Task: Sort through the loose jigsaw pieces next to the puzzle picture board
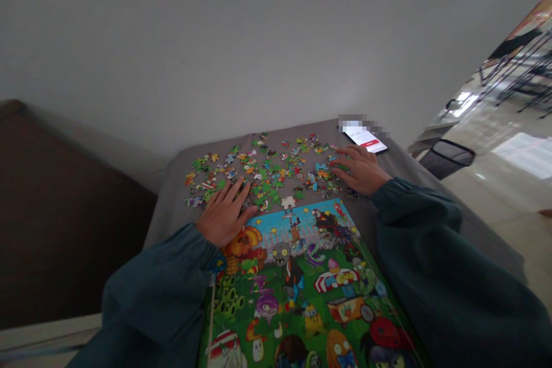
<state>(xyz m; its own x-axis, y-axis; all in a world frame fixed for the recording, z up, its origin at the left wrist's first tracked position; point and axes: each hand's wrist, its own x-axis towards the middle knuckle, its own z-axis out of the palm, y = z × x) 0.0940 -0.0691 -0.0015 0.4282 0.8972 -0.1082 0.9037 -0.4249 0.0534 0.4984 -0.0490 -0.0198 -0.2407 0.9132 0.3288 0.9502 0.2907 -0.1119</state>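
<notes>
Many loose jigsaw puzzle pieces [267,175] lie spread over a grey cloth, mostly green with some orange, blue and white. My left hand [225,211] rests palm down at their near left edge, fingers spread out. At the right side of the pieces is my right hand [357,169], its fingers stretched apart over a few of them, close to a blue piece [320,167]. Nearer to me lies a colourful picture board [293,282] with cartoon plants and zombies, touching or just under my left hand's edge. A pale piece [288,202] lies at the board's far edge.
A phone [366,138] with a lit screen lies at the table's far right corner. Behind the cloth-covered table [172,184] stands a plain wall [259,40]. A brown panel [64,213] is on the left. To the right are a dark bin-like object [448,158] and a shiny floor [509,195].
</notes>
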